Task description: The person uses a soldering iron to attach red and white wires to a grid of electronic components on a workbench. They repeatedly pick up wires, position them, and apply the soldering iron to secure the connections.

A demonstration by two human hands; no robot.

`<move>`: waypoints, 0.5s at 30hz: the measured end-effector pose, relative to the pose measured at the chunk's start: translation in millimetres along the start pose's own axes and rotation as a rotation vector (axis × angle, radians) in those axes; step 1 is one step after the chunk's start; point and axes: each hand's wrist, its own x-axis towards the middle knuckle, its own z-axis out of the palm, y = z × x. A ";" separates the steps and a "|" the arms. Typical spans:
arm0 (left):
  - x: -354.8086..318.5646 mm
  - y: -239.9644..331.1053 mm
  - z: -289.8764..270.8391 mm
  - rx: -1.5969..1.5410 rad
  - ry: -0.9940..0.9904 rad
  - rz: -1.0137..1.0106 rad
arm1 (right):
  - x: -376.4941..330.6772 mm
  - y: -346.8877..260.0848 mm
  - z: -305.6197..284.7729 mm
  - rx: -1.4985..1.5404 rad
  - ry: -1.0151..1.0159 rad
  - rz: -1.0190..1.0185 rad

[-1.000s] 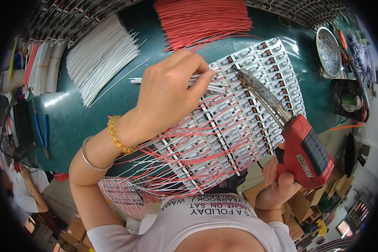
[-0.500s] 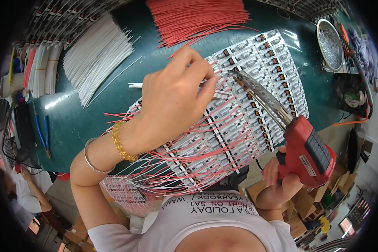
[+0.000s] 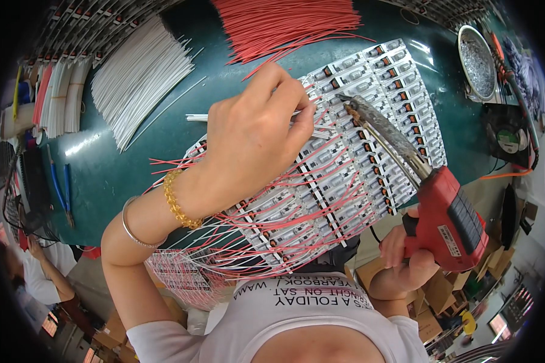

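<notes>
My left hand (image 3: 254, 136) hovers over a panel of small circuit boards (image 3: 352, 62), its fingers pinched around a thin bundle of white wires (image 3: 197, 117) that sticks out on both sides of the hand. In my right hand (image 3: 410, 260) is a red soldering gun (image 3: 447, 202), gripped by its handle. Its long dark tip (image 3: 375, 127) points up and left over the panel, just right of the left fingertips. Whether the tip touches a board I cannot tell. Red wires (image 3: 321, 212) and white wires trail from the panel's near left rows.
On the green table (image 3: 157, 136) lie a pile of white wires (image 3: 140, 75) and a pile of red wires (image 3: 287, 27). Blue-handled pliers (image 3: 62, 187) rest at left. A metal bowl (image 3: 477, 63) and a small fan-like device (image 3: 510, 138) are at right. Another person (image 3: 45, 272) is at far left.
The soldering gun in my right hand has shifted slightly right, its tip moving away from my left fingertips. My left hand stays nearly in place.
</notes>
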 end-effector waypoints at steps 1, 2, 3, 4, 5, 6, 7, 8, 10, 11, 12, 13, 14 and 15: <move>0.3 2.9 -2.3 -0.006 -0.014 -0.028 | 0.3 -0.2 -1.3 0.010 -0.005 -0.001; 0.6 4.9 -3.6 -0.013 -0.029 -0.055 | 0.2 -0.4 -2.7 0.021 -0.010 -0.002; 0.6 5.4 -3.7 -0.015 -0.023 -0.061 | -0.8 0.8 -4.2 0.017 -0.004 -0.001; 0.1 5.2 -2.7 -0.021 -0.020 -0.064 | -3.3 3.5 -6.0 0.013 0.005 0.001; -0.1 5.0 -2.0 -0.027 -0.018 -0.068 | -5.1 5.0 -7.5 0.008 0.014 0.003; 0.4 4.8 -1.7 -0.025 -0.015 -0.066 | -5.1 4.3 -8.2 0.011 0.003 0.014; 0.7 4.7 -1.7 -0.022 -0.014 -0.066 | -4.1 2.7 -8.9 0.015 -0.011 0.027; 1.1 4.6 -1.9 -0.019 -0.013 -0.065 | -3.9 1.9 -9.8 0.019 -0.025 0.041; 1.9 5.3 -3.7 -0.006 -0.023 -0.066 | -6.9 2.7 -12.6 0.026 0.009 0.051; 2.3 5.6 -4.7 0.002 -0.029 -0.066 | -8.2 3.5 -14.0 0.029 0.025 0.056; 2.7 5.2 -5.4 -0.015 -0.014 -0.056 | -9.2 4.9 -15.5 0.033 0.023 0.052; 2.7 4.3 -5.6 -0.032 -0.001 -0.047 | -10.1 7.2 -17.0 0.035 0.020 0.049; 2.7 4.3 -5.5 -0.050 0.013 -0.038 | -11.1 9.2 -18.1 0.037 0.017 0.046; 2.5 6.5 -5.5 -0.059 0.001 -0.025 | -12.5 10.6 -18.6 0.030 0.022 0.046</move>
